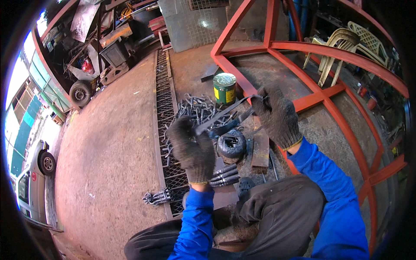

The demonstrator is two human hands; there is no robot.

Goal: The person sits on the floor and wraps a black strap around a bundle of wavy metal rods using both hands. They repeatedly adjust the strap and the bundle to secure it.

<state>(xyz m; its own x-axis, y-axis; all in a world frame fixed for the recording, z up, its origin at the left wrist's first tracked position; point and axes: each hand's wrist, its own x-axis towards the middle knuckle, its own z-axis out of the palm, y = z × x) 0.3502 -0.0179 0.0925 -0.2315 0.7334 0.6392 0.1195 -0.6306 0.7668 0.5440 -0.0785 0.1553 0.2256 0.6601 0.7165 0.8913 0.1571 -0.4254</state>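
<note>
Both gloved hands are up in front of my lap, fingers curled: the left one (190, 149) is closed on one end of a dark flat strip (220, 117), and the right one (277, 115) pinches its other end, higher and toward 2 o'clock of the left. The strip spans the gap between them, looking fairly taut, with a second dark strand (227, 128) just below it; the left fingertips are too blurred to tell their exact grip. I judge the step to be drawing out or straightening this length, and the next move to call for even tension and a firm left grip, so it doesn't twist. From the gap between my hands, a round black roll (231, 154) sits at 6 o'clock, a dark banded bundle (225, 175) beyond it, also at 6. Bent metal rods (197, 106) lie heaped at 10, a green tin (224, 93) stands at 12, and red steel framing (320, 94) spreads at 2 to 4.
</note>
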